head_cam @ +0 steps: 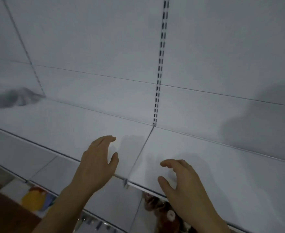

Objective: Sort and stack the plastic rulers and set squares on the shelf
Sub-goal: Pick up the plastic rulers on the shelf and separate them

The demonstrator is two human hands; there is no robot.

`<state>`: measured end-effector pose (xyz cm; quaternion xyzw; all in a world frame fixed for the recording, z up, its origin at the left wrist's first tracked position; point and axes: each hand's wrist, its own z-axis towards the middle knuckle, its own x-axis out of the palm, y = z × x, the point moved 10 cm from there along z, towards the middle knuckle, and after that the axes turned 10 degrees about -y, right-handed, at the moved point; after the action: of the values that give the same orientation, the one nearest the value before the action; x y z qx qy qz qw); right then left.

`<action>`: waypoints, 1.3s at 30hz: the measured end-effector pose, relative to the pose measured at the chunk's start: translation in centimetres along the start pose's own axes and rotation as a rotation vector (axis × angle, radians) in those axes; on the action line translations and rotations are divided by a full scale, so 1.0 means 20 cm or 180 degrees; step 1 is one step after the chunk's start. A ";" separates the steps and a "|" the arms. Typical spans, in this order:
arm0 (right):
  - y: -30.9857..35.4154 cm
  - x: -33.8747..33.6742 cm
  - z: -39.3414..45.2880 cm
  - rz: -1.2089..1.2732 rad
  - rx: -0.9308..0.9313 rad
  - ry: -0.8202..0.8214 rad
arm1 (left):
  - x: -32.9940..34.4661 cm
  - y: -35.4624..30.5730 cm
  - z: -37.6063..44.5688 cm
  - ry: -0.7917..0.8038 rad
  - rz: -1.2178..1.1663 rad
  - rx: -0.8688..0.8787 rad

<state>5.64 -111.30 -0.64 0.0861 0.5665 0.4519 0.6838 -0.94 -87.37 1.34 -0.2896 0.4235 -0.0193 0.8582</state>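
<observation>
The white back wall rose behind the white shelf, with a slotted upright meeting the shelf's seam. No rulers or set squares could be made out on it. The left hand and right hand hovered over the front edge, fingers loosely spread, holding nothing.

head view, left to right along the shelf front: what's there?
Grey blurred heap far back left → left hand → shelf seam → right hand. No rulers visible.
</observation>
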 end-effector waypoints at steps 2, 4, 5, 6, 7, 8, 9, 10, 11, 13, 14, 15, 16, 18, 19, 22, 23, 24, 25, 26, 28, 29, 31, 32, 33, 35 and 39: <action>0.21 0.18 0.03 0.0026 -0.0175 0.0115 | -0.18 0.26 0.02 -0.0060 0.0213 -0.0149; 0.42 0.35 0.05 0.0084 -0.0304 0.0205 | -0.34 0.51 0.02 -0.0070 0.0392 -0.0302; 0.52 0.44 0.06 0.0144 -0.0368 0.0253 | -0.42 0.63 0.00 -0.0069 0.0471 -0.0390; 0.63 0.53 0.06 0.0208 -0.0433 0.0309 | -0.51 0.75 -0.02 -0.0064 0.0554 -0.0482; 0.73 0.61 0.07 0.0263 -0.0510 0.0385 | -0.60 0.86 -0.05 -0.0073 0.0636 -0.0583; 0.84 0.70 0.07 0.0307 -0.0598 0.0490 | -0.70 0.97 -0.09 -0.0096 0.0701 -0.0701; 0.95 0.79 0.07 0.0343 -0.0699 0.0619 | -0.80 1.07 -0.13 -0.0131 0.0748 -0.0850; 1.07 0.87 0.07 0.0373 -0.0815 0.0738 | -0.90 1.17 -0.16 -0.0180 0.0792 -0.0996; 1.18 0.95 0.07 0.0403 -0.0936 0.0824 | -0.99 1.27 -0.19 -0.0246 0.0840 -0.1113; 1.38 1.11 0.08 0.0487 -0.1147 0.0986 | -1.16 1.45 -0.26 -0.0411 0.0935 -0.1313; 1.48 1.19 0.08 0.0523 -0.1228 0.1078 | -1.24 1.53 -0.31 -0.0483 0.1008 -0.1416; 1.57 1.27 0.08 0.0549 -0.1303 0.1157 | -1.31 1.61 -0.36 -0.0533 0.1087 -0.1525; 1.66 1.35 0.07 0.0581 -0.1374 0.1233 | -1.37 1.68 -0.41 -0.0573 0.1157 -0.1635; 1.82 1.51 0.06 0.0652 -0.1495 0.1400 | -1.46 1.80 -0.49 -0.0623 0.1249 -0.1858; 1.90 1.59 0.06 0.0669 -0.1556 0.1475 | -1.49 1.87 -0.53 -0.0647 0.1286 -0.1960; 2.09 1.81 0.09 0.0718 -0.1673 0.1682 | -1.59 2.08 -0.55 -0.0681 0.1359 -0.2141; 2.15 1.88 0.10 0.0722 -0.1698 0.1747 | -1.61 2.15 -0.53 -0.0673 0.1375 -0.2163; 2.19 1.96 0.13 0.0727 -0.1723 0.1799 | -1.63 2.22 -0.50 -0.0657 0.1390 -0.2185; 2.24 2.03 0.16 0.0743 -0.1742 0.1834 | -1.64 2.29 -0.46 -0.0644 0.1402 -0.2209; 2.28 2.09 0.20 0.0763 -0.1751 0.1845 | -1.65 2.35 -0.41 -0.0651 0.1417 -0.2221; 2.36 2.23 0.32 0.0789 -0.1727 0.1824 | -1.67 2.49 -0.28 -0.0661 0.1426 -0.2228; 2.40 2.30 0.39 0.0784 -0.1695 0.1810 | -1.67 2.55 -0.21 -0.0646 0.1420 -0.2218; 2.49 2.42 0.53 0.0791 -0.1628 0.1750 | -1.68 2.68 -0.04 -0.0584 0.1434 -0.2148; 2.53 2.47 0.60 0.0815 -0.1593 0.1727 | -1.70 2.74 0.05 -0.0561 0.1445 -0.2100; 2.57 2.53 0.67 0.0844 -0.1555 0.1707 | -1.71 2.80 0.14 -0.0545 0.1449 -0.2063; 2.65 2.63 0.80 0.0906 -0.1485 0.1644 | -1.75 2.89 0.32 -0.0548 0.1486 -0.1986; 2.79 2.77 1.02 0.1048 -0.1378 0.1516 | -1.75 3.02 0.61 -0.0480 0.1534 -0.1830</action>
<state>-8.84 -31.51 2.85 -0.0783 0.5796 0.6728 0.4531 -27.16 -21.53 1.21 -0.4113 0.4032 0.3240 0.7506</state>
